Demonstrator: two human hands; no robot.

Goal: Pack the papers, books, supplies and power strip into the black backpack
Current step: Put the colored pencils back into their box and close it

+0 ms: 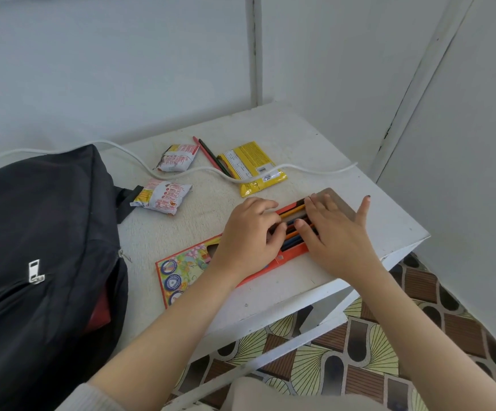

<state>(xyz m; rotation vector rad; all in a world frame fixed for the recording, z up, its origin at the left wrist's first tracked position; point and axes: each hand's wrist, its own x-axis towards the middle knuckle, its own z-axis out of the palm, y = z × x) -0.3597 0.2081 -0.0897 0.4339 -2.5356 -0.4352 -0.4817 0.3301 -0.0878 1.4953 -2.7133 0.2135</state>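
The black backpack [42, 232] lies on the left of the white table [285, 132], its zip open on something red [101, 310] inside. An orange pencil box [181, 271] lies open near the front edge, with coloured pencils [292, 229] in it. My left hand [249, 232] rests on the box, its curled fingers and thumb pinching the pencils. My right hand [335, 229] presses straight fingers on the pencils from the right, thumb spread out. Two loose pencils [211, 154] lie farther back. The power strip's white cable [181, 170] runs across the table.
A yellow packet [252, 167] lies under the cable behind the box. Two small snack packets [178, 157] [162, 197] lie between it and the backpack. White walls close the back and right. The table's right edge drops to a patterned floor [389, 351].
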